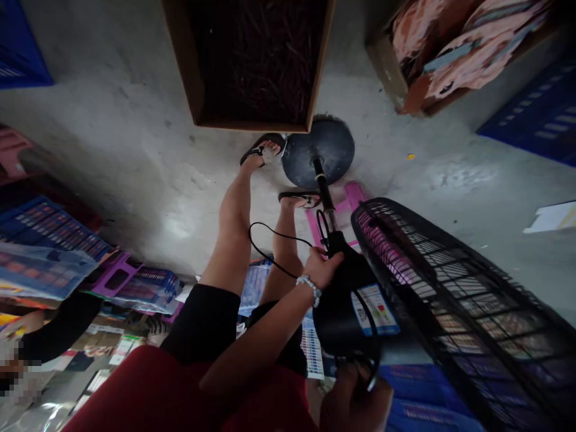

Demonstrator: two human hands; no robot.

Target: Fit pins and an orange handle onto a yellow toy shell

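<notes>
Two hands closed on fan: your left hand at neck, right hand under motor; pole points beyond left hand toward base.

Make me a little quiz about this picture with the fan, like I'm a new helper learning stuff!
1. True or false: the left hand has its fingers wrapped around the fan where the pole meets the motor housing.
2. Pick one: what does the fan's round base stand on? A) the concrete floor B) a blue crate C) a cardboard box
3. Fill the gap: on the left wrist there is a bead ____.

Key: 1 true. 2 A. 3 bracelet.
</notes>
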